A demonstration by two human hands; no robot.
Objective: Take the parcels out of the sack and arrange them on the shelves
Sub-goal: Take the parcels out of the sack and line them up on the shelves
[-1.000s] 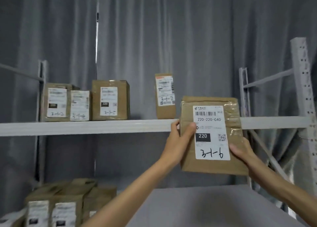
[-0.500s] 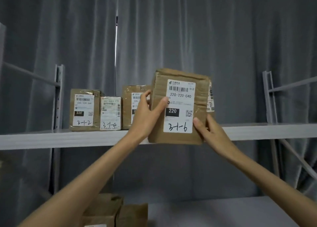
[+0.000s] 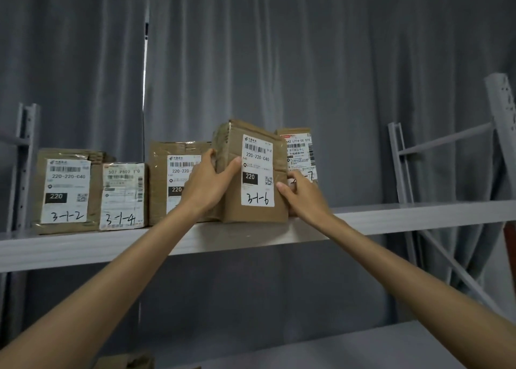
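Note:
A brown cardboard parcel (image 3: 255,173) with a white label marked 3-1-6 stands upright on the grey upper shelf (image 3: 391,215). My left hand (image 3: 208,184) grips its left edge, thumb on the front. My right hand (image 3: 300,194) holds its lower right edge. The parcel sits between a partly hidden brown parcel (image 3: 173,173) on its left and a narrow labelled parcel (image 3: 300,153) behind on its right. The sack is out of view.
Two more parcels, marked 3-1-2 (image 3: 65,191) and 3-1-4 (image 3: 122,195), stand at the shelf's left. A lower shelf (image 3: 363,346) shows at the bottom, with a box top (image 3: 125,361) at its left. Grey uprights (image 3: 399,162) and a curtain stand behind.
Both hands lifted the 3-1-6 parcel from below shelf height up and onto the upper shelf, setting it upright between two other parcels. The view shifted closer.

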